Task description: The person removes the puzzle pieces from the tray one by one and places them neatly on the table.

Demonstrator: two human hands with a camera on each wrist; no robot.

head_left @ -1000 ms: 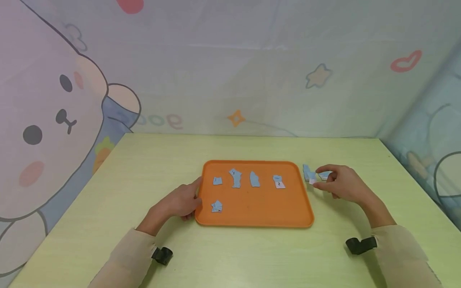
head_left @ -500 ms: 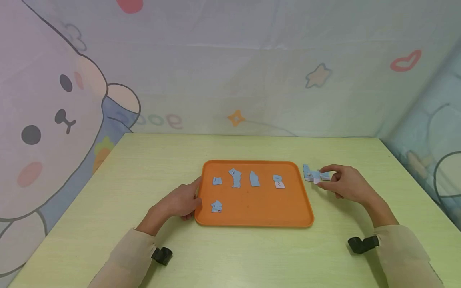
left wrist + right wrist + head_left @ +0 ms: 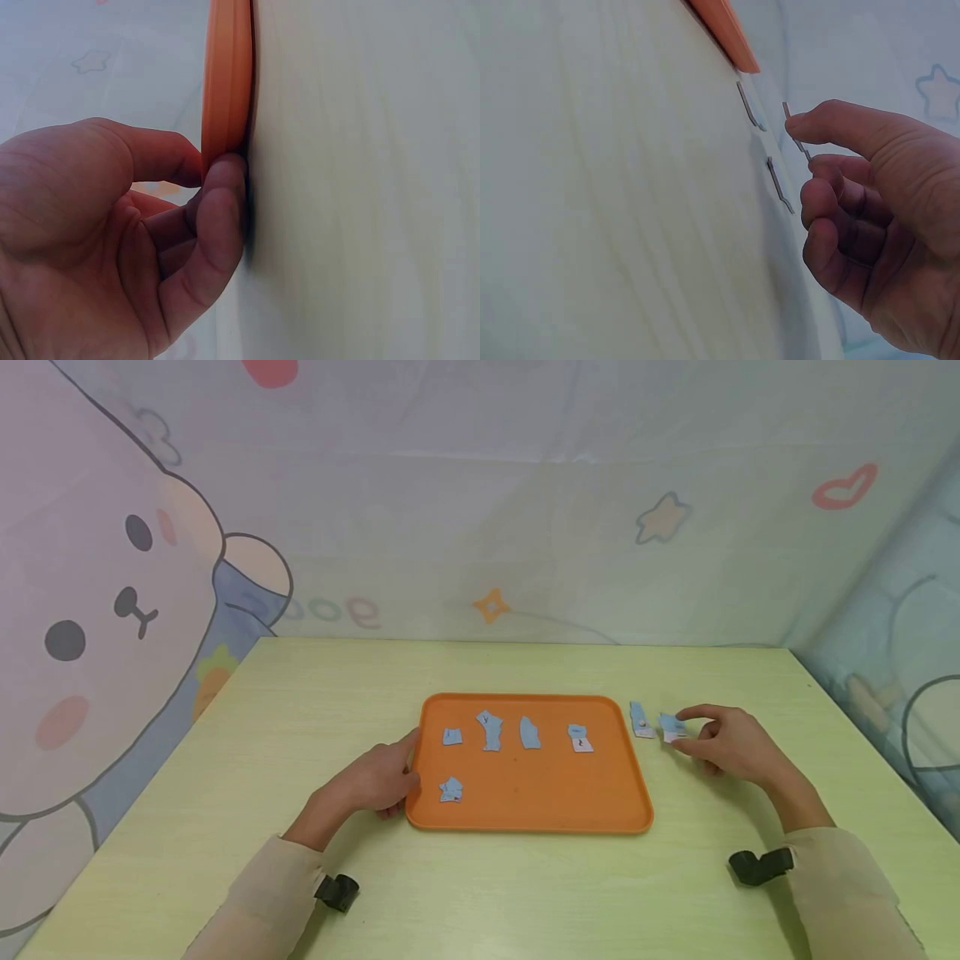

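Note:
In the head view my left hand point(image 3: 378, 775) holds the left rim of the orange tray point(image 3: 525, 814). The left wrist view shows the thumb and curled fingers about the tray's edge point(image 3: 227, 82). To the right of the tray, my right hand point(image 3: 727, 743) pinches a flat, irregular blue-and-white card piece point(image 3: 669, 727) by its edges, between thumb and forefinger. From the right wrist the held card piece point(image 3: 787, 112) appears edge-on, raised off the table. Two similar pieces lie below it, one left of the fingers point(image 3: 780, 184) and another by the tray point(image 3: 748, 105).
Several blue card pieces lie on the tray: four-sided point(image 3: 452, 737), forked point(image 3: 491, 732), tall point(image 3: 530, 734), half white point(image 3: 581, 739) and jagged point(image 3: 452, 790). One loose piece point(image 3: 641, 720) sits just beyond the tray's right rim. A printed cloth point(image 3: 480, 510) hangs behind the table.
The right hand has moved a little to the right with the pinched card piece, which now overlaps the rightmost loose piece. Left hand and tray have stayed put.

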